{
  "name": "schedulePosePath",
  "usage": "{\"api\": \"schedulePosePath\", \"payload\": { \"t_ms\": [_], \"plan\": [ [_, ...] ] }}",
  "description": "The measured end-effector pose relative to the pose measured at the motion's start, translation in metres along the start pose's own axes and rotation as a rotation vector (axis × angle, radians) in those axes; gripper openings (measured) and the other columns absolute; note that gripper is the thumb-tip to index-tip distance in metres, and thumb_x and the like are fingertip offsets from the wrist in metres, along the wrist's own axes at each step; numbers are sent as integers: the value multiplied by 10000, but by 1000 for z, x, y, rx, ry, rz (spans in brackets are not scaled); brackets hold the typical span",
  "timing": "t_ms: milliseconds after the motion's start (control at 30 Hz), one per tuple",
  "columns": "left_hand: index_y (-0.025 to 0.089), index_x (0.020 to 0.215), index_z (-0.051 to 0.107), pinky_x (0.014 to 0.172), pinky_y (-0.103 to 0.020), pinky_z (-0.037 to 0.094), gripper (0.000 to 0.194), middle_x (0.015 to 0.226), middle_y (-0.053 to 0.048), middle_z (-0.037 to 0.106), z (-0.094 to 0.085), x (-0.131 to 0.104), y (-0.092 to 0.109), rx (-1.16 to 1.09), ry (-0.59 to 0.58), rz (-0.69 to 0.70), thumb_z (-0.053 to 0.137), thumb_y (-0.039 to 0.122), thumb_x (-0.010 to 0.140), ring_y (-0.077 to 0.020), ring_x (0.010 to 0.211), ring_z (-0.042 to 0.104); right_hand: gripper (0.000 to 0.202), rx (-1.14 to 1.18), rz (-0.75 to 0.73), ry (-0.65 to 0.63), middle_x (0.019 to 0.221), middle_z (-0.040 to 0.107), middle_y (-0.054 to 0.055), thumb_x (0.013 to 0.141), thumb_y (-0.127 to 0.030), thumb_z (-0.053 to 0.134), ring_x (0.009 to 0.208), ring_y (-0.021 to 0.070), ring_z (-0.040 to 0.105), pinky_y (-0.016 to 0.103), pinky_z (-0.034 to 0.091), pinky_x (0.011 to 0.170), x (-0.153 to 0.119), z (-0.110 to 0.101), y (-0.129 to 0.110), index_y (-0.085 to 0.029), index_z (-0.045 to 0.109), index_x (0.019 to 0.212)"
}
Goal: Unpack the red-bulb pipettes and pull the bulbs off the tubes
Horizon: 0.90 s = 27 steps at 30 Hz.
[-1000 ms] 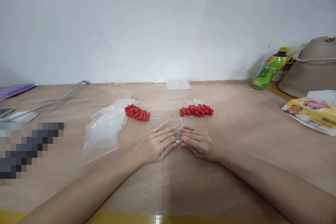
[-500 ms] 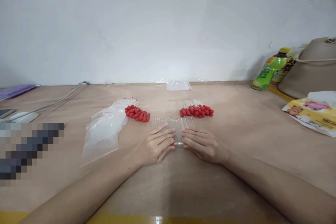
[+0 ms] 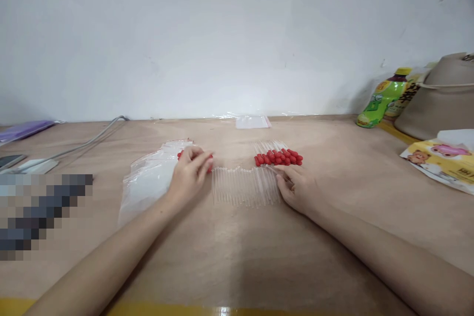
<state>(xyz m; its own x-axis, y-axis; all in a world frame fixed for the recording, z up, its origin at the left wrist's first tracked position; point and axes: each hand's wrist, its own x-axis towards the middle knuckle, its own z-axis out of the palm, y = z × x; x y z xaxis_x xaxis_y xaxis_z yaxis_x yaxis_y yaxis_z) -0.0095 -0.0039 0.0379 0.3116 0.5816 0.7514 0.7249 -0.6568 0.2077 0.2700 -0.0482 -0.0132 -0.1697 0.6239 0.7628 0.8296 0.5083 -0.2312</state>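
Note:
My left hand (image 3: 190, 170) is over the pile of red rubber bulbs (image 3: 180, 154), its fingers pinched together, with red showing at the fingertips. They appear to grip one bulb; the hand covers most of the pile. A row of clear thin dropper tubes (image 3: 237, 187) lies side by side in front of me. At the row's right end, my right hand (image 3: 298, 187) has its thumb and fingers closed around what looks like one tube. Just beyond that hand lie droppers with red bulbs (image 3: 279, 157) on their near ends and clear tubes pointing away.
Clear zip bags (image 3: 146, 182) overlap to the left, and another bag (image 3: 254, 122) lies by the wall. A grey cable (image 3: 92, 138) crosses the left side. A green bottle (image 3: 383, 98), a beige bag (image 3: 440, 101) and a tissue pack (image 3: 440, 158) occupy the right.
Both hands have left the middle of the tube row, baring it. My left hand has moved up and left onto the red bulbs; my right hand has shifted slightly right to the row's end.

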Motion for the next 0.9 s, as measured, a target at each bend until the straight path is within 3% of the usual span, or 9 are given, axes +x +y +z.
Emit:
{"api": "schedulePosePath", "payload": {
  "t_ms": [100, 200, 300, 400, 600, 767, 900],
  "plan": [
    [154, 975, 638, 735, -331, 468, 259, 852, -79, 531, -11, 17, -29, 42, 39, -247, 462, 261, 817, -200, 857, 523, 145, 31, 66, -37, 639, 562, 26, 799, -186, 448, 584, 140, 503, 273, 409, 592, 2, 0, -3, -150, 586, 828],
    [168, 1020, 623, 694, -300, 468, 315, 798, -42, 581, -22, 26, -59, -17, -38, -482, 495, 304, 765, -169, 723, 554, 141, 24, 59, -47, 619, 555, 18, 800, -185, 456, 576, 131, 495, 266, 389, 600, 2, 1, -6, -163, 592, 769],
    [173, 1036, 600, 628, -261, 459, 379, 750, -15, 605, -24, 24, -80, -86, -54, -584, 544, 370, 717, -146, 649, 559, 134, 3, 17, -67, 646, 581, 12, 794, -196, 482, 612, 131, 518, 281, 381, 667, 1, 2, -7, -176, 614, 806],
    [165, 987, 603, 592, -252, 449, 398, 722, -16, 612, -20, 20, -87, -107, -50, -610, 572, 417, 681, -142, 621, 555, 132, -15, -16, -104, 676, 604, 9, 791, -248, 517, 642, 134, 531, 298, 367, 717, 0, 2, -9, -184, 625, 832],
    [169, 927, 605, 557, -239, 435, 375, 737, -14, 613, -13, 19, -76, -92, -122, -534, 570, 445, 676, -124, 587, 535, 250, -26, -31, -145, 772, 623, 38, 768, -405, 562, 733, 167, 545, 329, 356, 752, 1, -3, -13, -175, 632, 836],
    [177, 820, 617, 549, -236, 416, 330, 739, -13, 628, -13, 20, -74, -15, -172, -511, 576, 472, 677, -133, 607, 538, 259, 4, -20, -177, 761, 603, 45, 779, -415, 549, 733, 169, 547, 331, 385, 737, 1, -2, -12, -176, 635, 830],
    [191, 811, 627, 558, -244, 405, 289, 757, -15, 645, -16, 21, -71, 39, -117, -526, 539, 454, 730, -137, 610, 537, 250, 92, 2, -183, 768, 589, 60, 790, -397, 545, 737, 173, 543, 319, 429, 695, 1, 0, -9, -166, 625, 842]
  ]
}}
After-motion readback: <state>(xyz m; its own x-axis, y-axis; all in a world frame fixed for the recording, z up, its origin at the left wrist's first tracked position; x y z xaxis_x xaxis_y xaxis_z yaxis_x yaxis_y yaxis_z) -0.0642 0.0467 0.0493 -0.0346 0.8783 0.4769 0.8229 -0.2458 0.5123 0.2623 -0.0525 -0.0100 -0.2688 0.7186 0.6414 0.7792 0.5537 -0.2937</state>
